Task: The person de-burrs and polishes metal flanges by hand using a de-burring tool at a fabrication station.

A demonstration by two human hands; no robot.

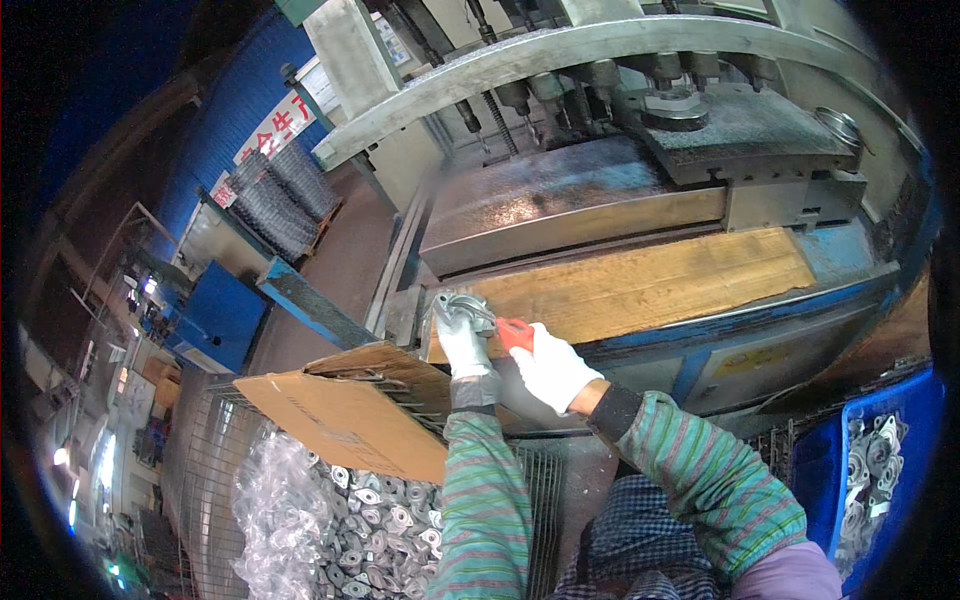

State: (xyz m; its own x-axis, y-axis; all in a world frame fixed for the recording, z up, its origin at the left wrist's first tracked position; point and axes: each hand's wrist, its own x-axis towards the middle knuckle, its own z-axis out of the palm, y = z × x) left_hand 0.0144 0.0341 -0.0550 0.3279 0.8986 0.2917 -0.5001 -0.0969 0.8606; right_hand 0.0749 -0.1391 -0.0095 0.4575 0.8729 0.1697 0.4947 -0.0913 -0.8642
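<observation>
One silvery metal part (466, 308) is held at the left front corner of a drilling machine (560, 225), its lower side hidden by the white-gloved left hand (462, 347), whose fingers curl around it. Dull grey and rounded, it shows a curved rim; finer detail is too small to tell. Just beside it, the gloved right hand (550, 370) is closed round a red handle (515, 333), mostly covered by the glove; whether its far end touches the part is unclear. Below, a cardboard sheet (340, 420) and the left sleeve (485, 500) hide some of the similar grey parts (385, 530), which the lower edge cuts off beside crumpled clear plastic (280, 510).
</observation>
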